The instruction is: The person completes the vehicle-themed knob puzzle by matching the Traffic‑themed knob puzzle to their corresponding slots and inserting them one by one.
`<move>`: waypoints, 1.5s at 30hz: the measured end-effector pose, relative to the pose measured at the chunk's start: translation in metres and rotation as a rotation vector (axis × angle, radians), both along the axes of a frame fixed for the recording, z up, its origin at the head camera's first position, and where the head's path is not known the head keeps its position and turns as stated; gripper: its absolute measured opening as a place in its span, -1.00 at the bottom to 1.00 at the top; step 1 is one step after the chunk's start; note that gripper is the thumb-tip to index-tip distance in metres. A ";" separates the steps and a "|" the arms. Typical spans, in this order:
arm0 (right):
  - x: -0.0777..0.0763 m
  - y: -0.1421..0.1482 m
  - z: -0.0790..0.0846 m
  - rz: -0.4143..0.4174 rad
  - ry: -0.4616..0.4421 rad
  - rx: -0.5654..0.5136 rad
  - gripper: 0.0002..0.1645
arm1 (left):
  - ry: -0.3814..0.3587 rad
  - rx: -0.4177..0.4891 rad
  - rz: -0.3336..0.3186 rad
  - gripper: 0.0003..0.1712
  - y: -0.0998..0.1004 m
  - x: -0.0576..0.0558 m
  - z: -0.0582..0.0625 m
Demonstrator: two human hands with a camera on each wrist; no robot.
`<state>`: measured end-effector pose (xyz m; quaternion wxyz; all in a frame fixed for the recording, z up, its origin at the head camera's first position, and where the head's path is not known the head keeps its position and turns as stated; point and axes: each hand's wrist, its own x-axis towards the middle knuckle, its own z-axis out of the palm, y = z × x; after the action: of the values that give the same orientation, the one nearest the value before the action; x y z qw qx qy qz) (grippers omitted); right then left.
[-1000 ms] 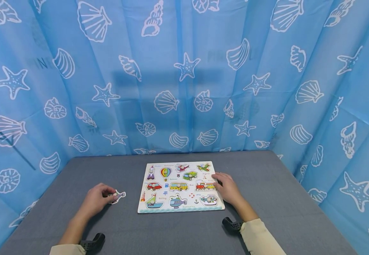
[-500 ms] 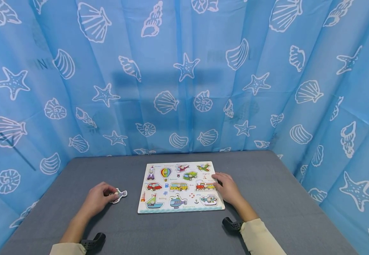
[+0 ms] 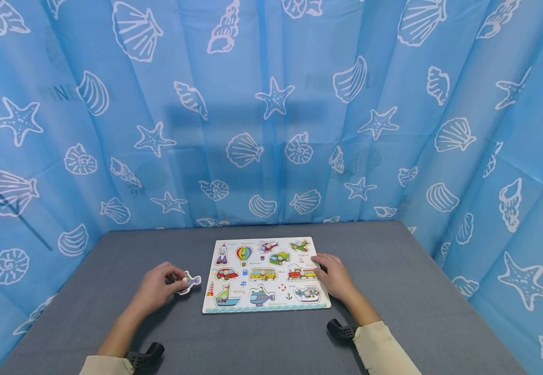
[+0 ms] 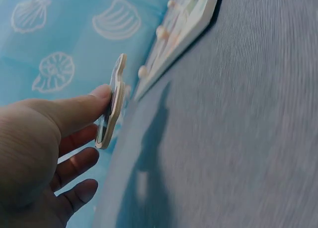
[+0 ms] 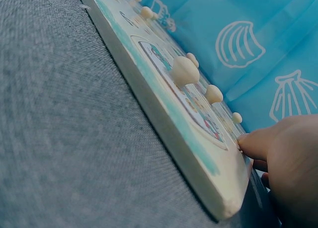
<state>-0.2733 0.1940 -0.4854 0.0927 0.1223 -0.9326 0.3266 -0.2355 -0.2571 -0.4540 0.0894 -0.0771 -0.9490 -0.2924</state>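
A small wooden puzzle piece (image 3: 193, 280) with a white border is pinched between the thumb and fingers of my left hand (image 3: 156, 289). In the left wrist view the thin piece (image 4: 113, 106) is held on edge, above the table, with a shadow below it. Its picture is too small to make out. The puzzle board (image 3: 245, 285) lies flat to the right of this hand, bearing vehicle pictures with round knobs. At the board's right edge is my right hand (image 3: 337, 278); in the right wrist view its thumb (image 5: 256, 143) rests on top and its fingers lie beside the edge.
A grey cloth covers the table (image 3: 262, 344). Behind and around it hangs a blue curtain (image 3: 271, 172) with white shells and starfish. Black bands (image 3: 146, 356) are worn at both wrists, below the cream sleeves (image 3: 107, 364).
My left hand has moved to the right with the puzzle piece, bringing it closer to the board's left edge. The right hand and the board have stayed in place.
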 end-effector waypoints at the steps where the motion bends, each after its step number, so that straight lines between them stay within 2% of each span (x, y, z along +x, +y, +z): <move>1: 0.000 0.000 0.000 -0.002 -0.005 -0.004 -0.56 | 0.007 0.006 -0.008 -0.84 0.003 0.000 0.000; 13: 0.000 0.000 -0.001 0.004 0.001 0.000 -0.57 | 0.020 0.065 -0.132 -0.87 0.043 0.003 0.006; 19: 0.000 0.000 -0.001 -0.002 -0.005 0.000 -0.56 | 0.020 0.066 -0.169 -0.85 0.062 0.004 0.006; 24: -0.001 -0.001 -0.001 -0.005 -0.013 0.000 -0.55 | 0.038 0.072 -0.206 -0.83 0.077 0.004 0.004; 32: -0.001 0.000 -0.001 0.000 -0.010 -0.001 -0.55 | 0.109 0.076 -0.316 -0.82 0.100 0.003 -0.003; 38: 0.000 0.000 -0.001 -0.001 -0.012 -0.004 -0.55 | 0.098 0.056 -0.388 -0.84 0.118 0.002 -0.006; 45: 0.000 0.000 0.000 0.006 -0.005 -0.005 -0.56 | 0.071 0.020 -0.397 -0.85 0.137 0.000 -0.008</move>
<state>-0.2732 0.1944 -0.4855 0.0896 0.1237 -0.9317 0.3297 -0.2357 -0.1204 -0.4623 0.0640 -0.2720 -0.9084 -0.3109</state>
